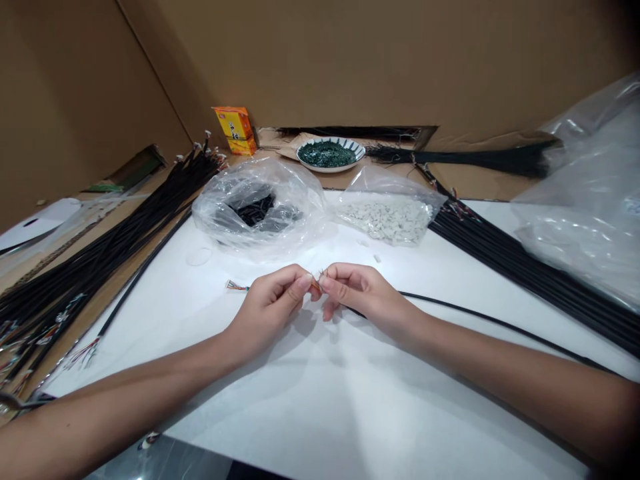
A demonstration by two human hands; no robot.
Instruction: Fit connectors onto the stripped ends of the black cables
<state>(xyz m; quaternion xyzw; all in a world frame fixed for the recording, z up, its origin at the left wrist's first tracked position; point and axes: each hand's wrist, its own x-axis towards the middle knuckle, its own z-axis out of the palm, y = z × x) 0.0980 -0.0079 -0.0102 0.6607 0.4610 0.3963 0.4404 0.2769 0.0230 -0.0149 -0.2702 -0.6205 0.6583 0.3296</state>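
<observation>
My left hand (280,295) and my right hand (357,288) meet fingertip to fingertip over the white table sheet (320,393). Each one pinches thin coloured wires (316,283) between thumb and forefinger. A black cable (480,313) runs out to the right from beneath my right hand. Past my left hand lies another cable end with fanned coloured wires (235,285). How the wires sit inside my fingers is hidden.
Black cables (165,193) are heaped on the left, with another bundle (530,267) on the right. Behind my hands sit a clear bag with black pieces (255,210), a bag of small white pieces (393,217), a plate of dark green bits (330,155) and an orange box (235,130).
</observation>
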